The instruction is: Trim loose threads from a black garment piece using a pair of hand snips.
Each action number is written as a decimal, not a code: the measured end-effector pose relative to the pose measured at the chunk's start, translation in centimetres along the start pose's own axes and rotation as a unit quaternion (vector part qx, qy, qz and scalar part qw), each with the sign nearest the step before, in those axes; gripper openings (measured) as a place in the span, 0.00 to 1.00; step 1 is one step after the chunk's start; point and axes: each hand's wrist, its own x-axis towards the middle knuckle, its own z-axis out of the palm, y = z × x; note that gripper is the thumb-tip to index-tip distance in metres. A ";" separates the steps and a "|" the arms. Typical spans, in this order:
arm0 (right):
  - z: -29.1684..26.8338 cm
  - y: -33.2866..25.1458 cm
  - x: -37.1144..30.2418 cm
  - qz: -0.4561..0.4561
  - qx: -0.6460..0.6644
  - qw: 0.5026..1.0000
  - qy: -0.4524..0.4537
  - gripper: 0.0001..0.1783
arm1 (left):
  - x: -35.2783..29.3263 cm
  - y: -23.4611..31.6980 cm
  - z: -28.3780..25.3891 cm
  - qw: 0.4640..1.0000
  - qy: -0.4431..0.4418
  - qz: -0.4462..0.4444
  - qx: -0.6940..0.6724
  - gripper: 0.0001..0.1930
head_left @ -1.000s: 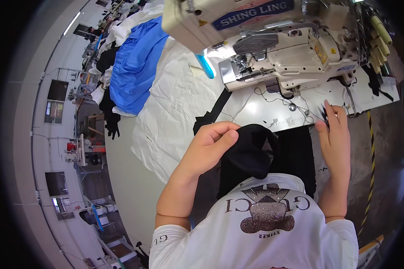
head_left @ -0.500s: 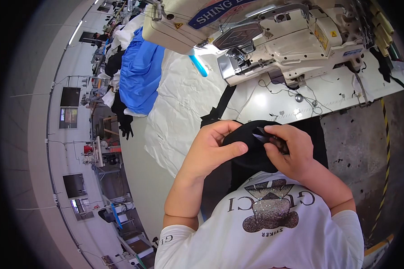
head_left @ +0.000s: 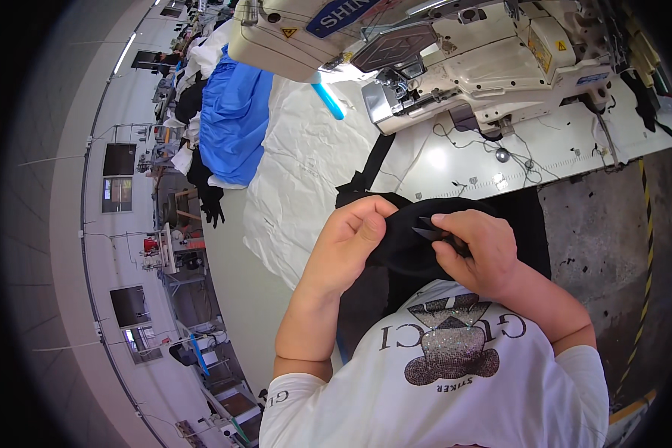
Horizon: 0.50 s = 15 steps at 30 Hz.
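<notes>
From my remote seat I see both hands meeting over the black fabric piece, which is bunched up just in front of the chest, at the near edge of the white sewing table. The left hand is curled shut on the cloth, its fingers pinching a fold at the top left of the bundle. The right hand is closed around small thread snips, whose dark pointed blades stick out toward the left hand and lie against the fabric; I cannot tell whether the blades are apart or together. A second ago the right hand was out on the table well to the right of the cloth, with the left hand alone on the bundle; half a second ago it had come in to meet the left hand, and now the two hands hold much the same pose, only lower in the view. The sewing machine stands at the far side of the table, with loose thread ends scattered on the tabletop near it. To the left lie a large white sheet and, farther off, a blue cloth pile.
</notes>
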 end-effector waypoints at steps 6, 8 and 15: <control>0.2 0.1 -0.2 0.003 -0.001 1.000 -0.004 0.19 | -0.2 -0.1 -0.1 1.000 0.001 0.000 -0.009 0.23; 0.2 0.1 -0.2 0.005 -0.004 1.000 -0.004 0.20 | -0.2 -0.1 -0.1 1.000 -0.003 0.005 -0.009 0.23; 0.4 0.0 0.1 0.003 -0.003 1.000 0.010 0.19 | -0.2 -0.1 0.1 1.000 -0.008 0.003 -0.005 0.24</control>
